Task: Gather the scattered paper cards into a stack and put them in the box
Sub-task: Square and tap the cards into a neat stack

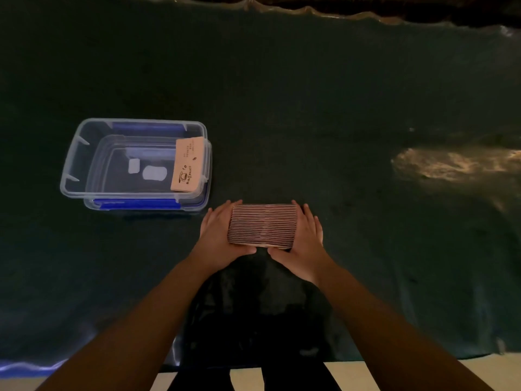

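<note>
Clear plastic with blue latches, a storage box (84,153) sits open at the left of a dark green table covering (310,94), and one tan card (187,165) printed with a coffee-cup drawing leans against its right inner wall. Two pale labels show through the box floor. Just right of the box and nearer the camera, a person's left hand (218,235) presses flat against the left end of a thick stack of paper cards (262,224), fingers extended along its side and thumb tucked under the near edge. The stack stands on edge, its striped card edges facing up. The right hand (306,241) mirrors that hold on the right end, palm against the cards, thumb meeting the near edge. A patch of warm light (451,165) glints on the covering at far right.
</note>
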### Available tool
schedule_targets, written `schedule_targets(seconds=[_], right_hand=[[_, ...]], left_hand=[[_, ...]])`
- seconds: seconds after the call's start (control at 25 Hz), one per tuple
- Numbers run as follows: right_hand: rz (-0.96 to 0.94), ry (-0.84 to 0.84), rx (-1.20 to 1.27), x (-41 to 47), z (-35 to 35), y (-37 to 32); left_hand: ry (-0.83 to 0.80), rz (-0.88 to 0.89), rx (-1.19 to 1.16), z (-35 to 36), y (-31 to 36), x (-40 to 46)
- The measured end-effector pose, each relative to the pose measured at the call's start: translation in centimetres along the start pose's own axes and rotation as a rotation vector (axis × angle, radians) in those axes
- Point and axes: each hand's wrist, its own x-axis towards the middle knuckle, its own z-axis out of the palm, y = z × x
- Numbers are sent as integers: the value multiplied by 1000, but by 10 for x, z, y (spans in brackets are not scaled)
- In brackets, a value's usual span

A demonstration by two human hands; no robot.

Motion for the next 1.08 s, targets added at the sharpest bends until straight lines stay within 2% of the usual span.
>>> schedule_targets(seconds=[0.4,0.52,0.68,0.92,1.08], right_hand=[[-102,-55,-202,-3,-3,12],[-92,-56,-126,-4,-5,10],[-10,24,113,-1,-19,6],[-128,-15,30,-5,-27,4],[-113,-58,49,-4,-31,-4]], left_hand=[[-90,-43,46,4,-9,4],[-68,-72,17,3,-7,4],[-30,-37,-28,-4,-6,-2],[-16,12,58,-8,-2,-5],[-90,28,-58,-16,3,-7]])
